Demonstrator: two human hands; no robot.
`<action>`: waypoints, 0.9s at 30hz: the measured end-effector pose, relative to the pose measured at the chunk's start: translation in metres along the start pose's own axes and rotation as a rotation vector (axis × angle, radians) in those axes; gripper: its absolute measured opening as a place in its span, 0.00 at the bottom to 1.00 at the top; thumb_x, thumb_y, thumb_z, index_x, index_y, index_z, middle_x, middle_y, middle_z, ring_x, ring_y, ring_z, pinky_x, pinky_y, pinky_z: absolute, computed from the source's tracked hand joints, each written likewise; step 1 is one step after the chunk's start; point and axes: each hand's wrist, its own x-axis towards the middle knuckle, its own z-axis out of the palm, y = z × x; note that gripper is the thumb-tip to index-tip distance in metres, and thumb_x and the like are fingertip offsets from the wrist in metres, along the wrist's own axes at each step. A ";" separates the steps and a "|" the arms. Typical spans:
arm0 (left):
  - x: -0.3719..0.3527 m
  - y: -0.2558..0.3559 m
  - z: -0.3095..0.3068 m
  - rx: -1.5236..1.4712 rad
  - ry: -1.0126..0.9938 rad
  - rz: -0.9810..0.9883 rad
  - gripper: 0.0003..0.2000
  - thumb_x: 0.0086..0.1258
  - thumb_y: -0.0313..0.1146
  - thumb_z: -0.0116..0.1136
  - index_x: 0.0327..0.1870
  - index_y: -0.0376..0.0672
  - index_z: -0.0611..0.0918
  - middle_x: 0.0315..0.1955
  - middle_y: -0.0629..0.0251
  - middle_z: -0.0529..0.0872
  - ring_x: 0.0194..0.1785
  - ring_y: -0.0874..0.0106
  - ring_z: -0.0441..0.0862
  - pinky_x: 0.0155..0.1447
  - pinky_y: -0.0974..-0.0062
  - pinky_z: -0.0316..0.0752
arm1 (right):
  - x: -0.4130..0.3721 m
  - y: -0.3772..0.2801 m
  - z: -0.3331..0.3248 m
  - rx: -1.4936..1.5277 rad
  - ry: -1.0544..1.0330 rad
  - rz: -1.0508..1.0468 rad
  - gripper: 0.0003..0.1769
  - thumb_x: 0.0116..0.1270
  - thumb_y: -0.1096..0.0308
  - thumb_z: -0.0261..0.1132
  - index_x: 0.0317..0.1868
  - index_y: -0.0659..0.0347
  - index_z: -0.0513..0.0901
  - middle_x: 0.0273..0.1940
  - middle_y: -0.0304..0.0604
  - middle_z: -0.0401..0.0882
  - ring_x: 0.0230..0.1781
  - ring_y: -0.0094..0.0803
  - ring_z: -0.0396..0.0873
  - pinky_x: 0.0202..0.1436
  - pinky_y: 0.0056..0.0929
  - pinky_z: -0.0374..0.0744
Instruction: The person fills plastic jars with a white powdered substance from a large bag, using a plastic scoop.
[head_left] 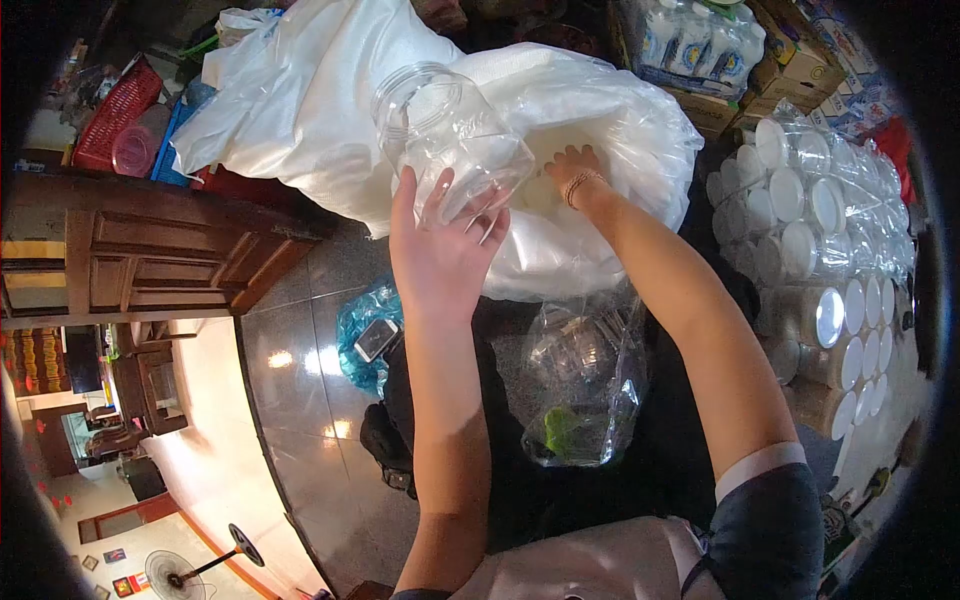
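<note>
A clear plastic jar (445, 125) with a threaded, lidless mouth is held up in my left hand (440, 235), the fingers around its lower end. The jar tilts, mouth toward the upper left. My right hand (578, 172), with a bracelet at the wrist, reaches into the opening of a large white woven sack (640, 130). Its fingers are apart and slightly bent, and I see nothing held in them. What lies deeper in the sack is hidden. Below the sack, a clear plastic bag (590, 400) rests near my lap, with transparent pieces and something green inside.
Wrapped stacks of white-lidded jars (800, 220) stand at the right. A phone (377, 340) lies on a blue plastic bag (360, 375) on the tiled floor (300, 400). A wooden door (170, 240) and a red basket (115, 110) are at the left. Bottle packs (690, 45) sit at the back.
</note>
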 end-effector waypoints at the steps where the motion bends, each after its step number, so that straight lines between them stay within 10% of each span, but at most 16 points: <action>1: 0.001 0.000 0.000 0.004 -0.006 0.004 0.34 0.65 0.56 0.63 0.62 0.41 0.67 0.53 0.42 0.72 0.58 0.54 0.72 0.62 0.59 0.68 | 0.002 0.000 0.002 0.031 0.030 0.020 0.27 0.58 0.64 0.71 0.60 0.43 0.80 0.66 0.34 0.71 0.68 0.34 0.66 0.64 0.43 0.68; 15: -0.002 0.004 -0.007 -0.038 -0.030 -0.002 0.34 0.64 0.56 0.64 0.61 0.42 0.66 0.52 0.42 0.72 0.58 0.53 0.72 0.63 0.58 0.67 | 0.001 0.005 -0.012 0.343 -0.114 -0.116 0.26 0.64 0.62 0.68 0.62 0.58 0.75 0.69 0.48 0.65 0.68 0.49 0.69 0.67 0.48 0.71; 27: 0.000 0.003 -0.006 -0.076 -0.012 0.006 0.31 0.66 0.55 0.62 0.56 0.36 0.71 0.57 0.35 0.67 0.64 0.49 0.65 0.65 0.56 0.67 | 0.037 0.023 0.019 0.846 0.016 0.093 0.20 0.67 0.69 0.61 0.57 0.63 0.68 0.50 0.60 0.79 0.53 0.54 0.79 0.56 0.46 0.75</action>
